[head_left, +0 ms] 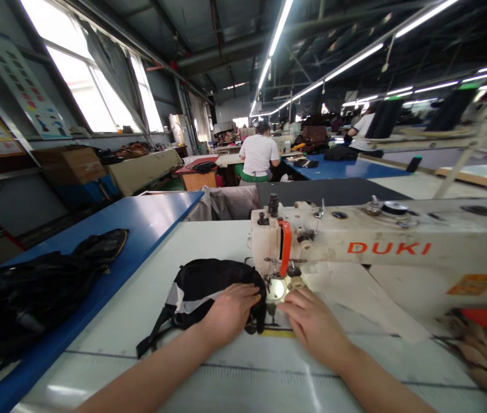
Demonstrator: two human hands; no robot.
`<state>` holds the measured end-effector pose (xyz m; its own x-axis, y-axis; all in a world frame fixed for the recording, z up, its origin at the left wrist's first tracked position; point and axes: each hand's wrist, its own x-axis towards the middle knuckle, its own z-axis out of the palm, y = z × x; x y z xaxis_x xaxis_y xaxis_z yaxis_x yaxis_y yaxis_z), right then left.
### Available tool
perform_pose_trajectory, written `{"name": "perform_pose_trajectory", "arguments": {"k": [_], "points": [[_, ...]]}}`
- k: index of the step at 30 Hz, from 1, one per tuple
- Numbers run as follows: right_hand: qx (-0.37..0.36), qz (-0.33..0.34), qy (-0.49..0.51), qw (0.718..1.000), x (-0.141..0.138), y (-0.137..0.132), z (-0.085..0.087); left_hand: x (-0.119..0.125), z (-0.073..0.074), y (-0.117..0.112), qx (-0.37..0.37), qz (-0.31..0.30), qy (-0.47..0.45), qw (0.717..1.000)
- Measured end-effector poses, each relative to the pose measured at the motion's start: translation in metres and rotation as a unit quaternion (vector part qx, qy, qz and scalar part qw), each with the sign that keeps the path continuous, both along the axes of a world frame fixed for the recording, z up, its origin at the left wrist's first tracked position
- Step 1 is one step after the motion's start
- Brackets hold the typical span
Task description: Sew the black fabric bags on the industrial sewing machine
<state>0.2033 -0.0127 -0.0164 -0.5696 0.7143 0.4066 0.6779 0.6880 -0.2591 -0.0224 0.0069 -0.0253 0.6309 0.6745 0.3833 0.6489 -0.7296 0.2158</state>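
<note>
A black bag (209,279) with a grey-white panel and a dangling strap lies on the sewing machine's pale table, left of the needle. My left hand (232,310) grips the bag's right end, its fingers bent over the black fabric. Close to the lit needle plate (276,289), on its right side, my right hand (312,321) has its fingers drawn together. Whatever is between those fingertips, if anything, is hidden. The white sewing machine (333,235) with an orange lever guard reaches in from the right, its head just beyond both hands.
Several black bags or fabric pieces (54,287) are heaped on a blue table (148,215) at the left. White sheets (355,292) lie under the machine arm. Ruler markings (269,376) cross the table's front. A person in a white shirt (260,155) sits farther ahead.
</note>
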Motion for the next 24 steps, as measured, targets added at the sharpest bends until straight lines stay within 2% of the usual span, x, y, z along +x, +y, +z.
{"name": "perform_pose_trajectory", "arguments": {"k": [3, 6, 9, 11, 15, 17, 19, 22, 24], "points": [[0.008, 0.018, 0.022, 1.000, 0.000, -0.001, -0.001, -0.014, 0.011, -0.031, -0.022, -0.006, 0.003, 1.000], [0.018, 0.030, 0.019, 0.999, -0.002, -0.002, -0.001, -0.026, 0.031, -0.063, -0.001, 0.016, 0.012, 1.000], [0.026, 0.024, 0.009, 0.999, -0.001, -0.005, -0.001, -0.049, 0.045, -0.090, 0.051, 0.123, 0.018, 0.991], [0.031, 0.021, 0.005, 0.999, 0.000, -0.007, 0.000, -0.073, 0.045, -0.104, 0.027, 0.225, 0.046, 0.973], [0.047, 0.036, -0.006, 0.998, 0.002, -0.007, -0.004, -0.115, 0.034, -0.117, -0.084, 0.300, 0.143, 0.939], [0.066, 0.046, -0.017, 0.997, 0.003, -0.003, -0.011, -0.119, 0.037, -0.108, -0.113, 0.297, 0.167, 0.933], [0.094, 0.049, -0.024, 0.994, 0.006, 0.004, -0.020, -0.109, 0.049, -0.082, -0.159, 0.266, 0.170, 0.935], [0.134, 0.060, -0.027, 0.989, 0.015, 0.019, -0.037, -0.084, 0.077, -0.013, -0.129, 0.326, 0.125, 0.928], [0.143, 0.049, -0.021, 0.988, 0.025, 0.028, -0.047, -0.065, 0.093, 0.034, -0.090, 0.339, 0.097, 0.931]]}}
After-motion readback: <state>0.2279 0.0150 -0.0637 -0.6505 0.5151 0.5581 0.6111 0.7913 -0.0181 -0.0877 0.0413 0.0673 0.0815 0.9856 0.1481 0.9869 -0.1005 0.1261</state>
